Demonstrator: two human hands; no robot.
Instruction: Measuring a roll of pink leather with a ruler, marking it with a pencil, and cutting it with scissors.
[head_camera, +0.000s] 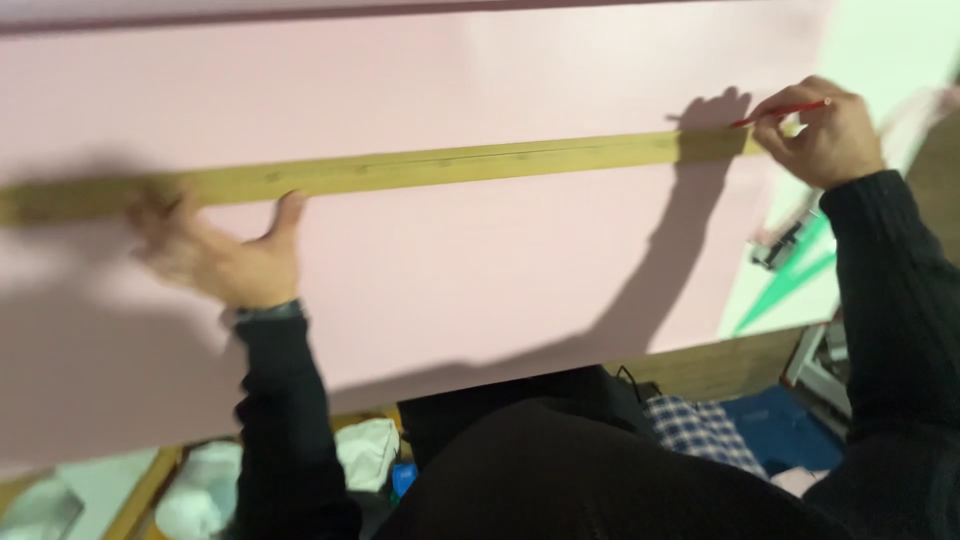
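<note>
Nearest the camera: dark-clothed torso, both arms in black sleeves. Below the table edge, partly hidden, a checked cloth (690, 425), a blue item (785, 430) and white bundles (365, 450); what these are cannot be told.

Wooden table edge (715, 365) shows at lower right, under a large pale pink sheet (480, 260) that covers most of the view. Long shadows of both arms fall across the sheet.

Left hand (225, 250): open, fingers spread, thumb raised, pressing flat on the sheet with fingertips on the left part of a long wooden ruler (450, 165). A dark band sits at that wrist. The hand is motion-blurred.

The ruler lies across the sheet nearly horizontal, its right end slightly higher, spanning from the left edge of view to the right hand.

Right hand (825, 130): closed around a red pencil (785, 112), held in a writing grip. Pencil tip points left and meets the sheet just at the ruler's upper edge near its right end.

Right of the sheet: pale green surface with a green strip (800, 290) and a small dark-and-white object (780, 245), unclear.
</note>
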